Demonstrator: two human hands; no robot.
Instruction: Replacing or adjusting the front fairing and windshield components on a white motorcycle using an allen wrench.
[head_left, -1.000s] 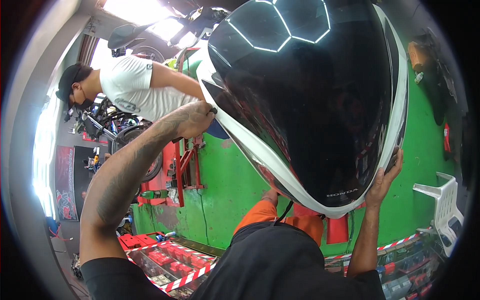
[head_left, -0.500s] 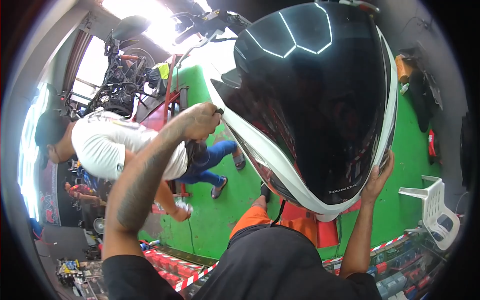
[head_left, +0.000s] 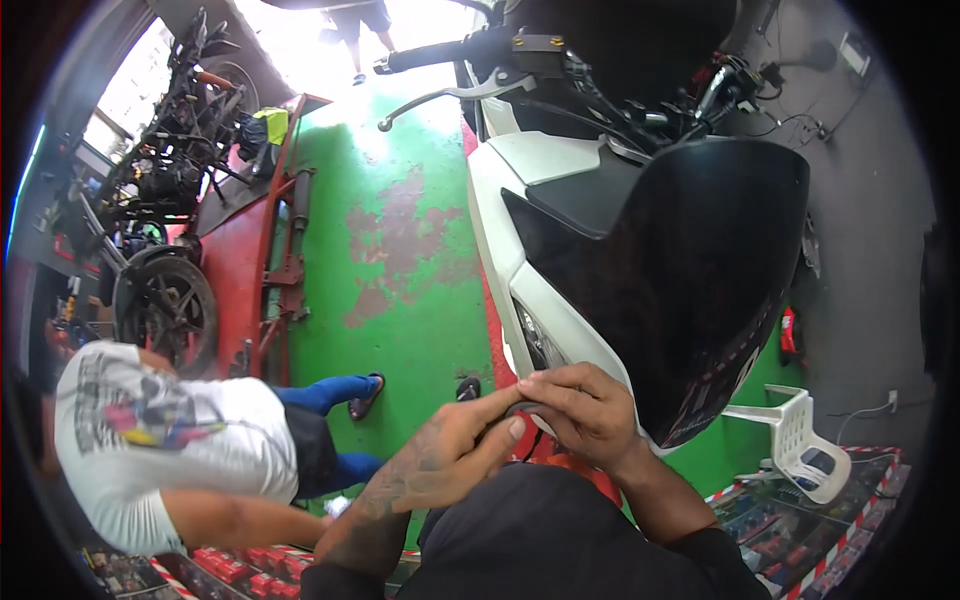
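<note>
My two hands meet just in front of the nose of a white motorcycle fairing (head_left: 575, 320). My left hand (head_left: 455, 440) and my right hand (head_left: 585, 410) pinch a small dark curved piece (head_left: 524, 408) between their fingertips; the fingers cover most of it and its kind is unclear. A large dark windscreen (head_left: 690, 290) rises from the fairing on the right. Beside my fingers, a clear headlight (head_left: 535, 335) shows in the fairing's left side. Farther back are the motorcycle's handlebar grip (head_left: 430, 57) and a silver lever (head_left: 450, 97).
A person in a white T-shirt (head_left: 180, 440) bends close on my left. Behind them stands a stripped motorcycle (head_left: 165, 160) on a red lift (head_left: 235, 240). At the right is a white plastic chair (head_left: 800, 440). Glass display cases edged with striped tape (head_left: 850, 530) line the near side.
My right hand has left the fairing's right edge, and my left hand has come down from its left side; both now meet. My view has shifted, and the person has moved nearer.
</note>
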